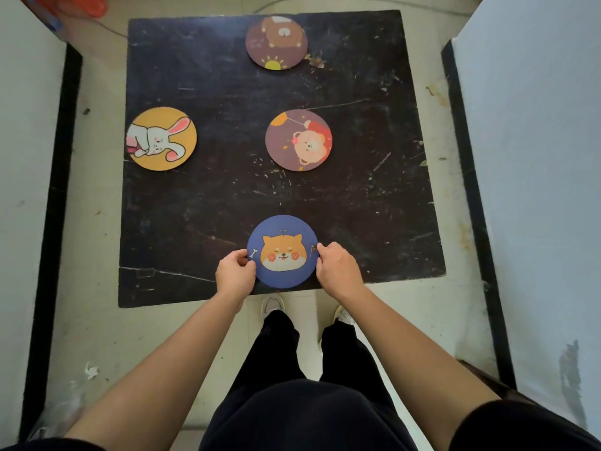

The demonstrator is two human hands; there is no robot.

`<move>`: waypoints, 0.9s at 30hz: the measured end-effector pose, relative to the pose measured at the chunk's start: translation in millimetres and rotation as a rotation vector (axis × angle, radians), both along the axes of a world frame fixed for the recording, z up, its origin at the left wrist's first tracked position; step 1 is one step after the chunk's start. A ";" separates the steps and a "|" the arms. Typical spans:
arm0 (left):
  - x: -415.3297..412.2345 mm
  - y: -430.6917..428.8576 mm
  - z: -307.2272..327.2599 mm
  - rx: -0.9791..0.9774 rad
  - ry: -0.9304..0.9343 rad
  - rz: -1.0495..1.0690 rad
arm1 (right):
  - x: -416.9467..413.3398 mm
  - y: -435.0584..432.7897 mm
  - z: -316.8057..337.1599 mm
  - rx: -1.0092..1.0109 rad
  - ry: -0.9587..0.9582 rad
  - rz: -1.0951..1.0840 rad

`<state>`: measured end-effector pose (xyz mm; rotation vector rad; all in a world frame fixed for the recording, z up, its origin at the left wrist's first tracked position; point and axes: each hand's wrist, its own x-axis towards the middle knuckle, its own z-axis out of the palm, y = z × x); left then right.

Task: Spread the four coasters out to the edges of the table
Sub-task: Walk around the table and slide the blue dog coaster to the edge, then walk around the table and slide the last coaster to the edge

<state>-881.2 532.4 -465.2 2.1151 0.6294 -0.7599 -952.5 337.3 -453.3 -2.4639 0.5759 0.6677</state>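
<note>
- Black square table (201, 222), scuffed and scratched all over, seen from above, standing on a pale floor (97, 336)
- Blue coaster (282, 251) with an orange dog face, flat at the near edge of the table, roughly centred along that edge
- Left hand (234, 274) curled closed at the blue coaster's left rim, fingertips pinching the edge beside the small bone drawing
- Right hand (338, 271) likewise closed at the right rim, thumb and fingers gripping the edge; both forearms bare, reaching in from below
- Yellow coaster (161, 139) with a white rabbit, at the left edge of the table, slightly overhanging it
- Dark brown coaster (276, 43) with a brown bear and a small sun, at the far edge, near the middle of that side
- Purple coaster (298, 140) with a bear in a red hood and a balloon, lying near the table's centre, a little to the right, well apart from the right edge
- All four coasters face up and apart from one another
- Black trousers (292, 369) and two light shoes (273, 304) just beyond the near table edge
- White panels (536, 157) with dark borders flanking the table left and right
</note>
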 end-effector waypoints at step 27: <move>133.9 -168.6 251.1 0.359 -1.191 -0.798 | 92.4 -186.0 226.7 -0.742 -0.938 -0.151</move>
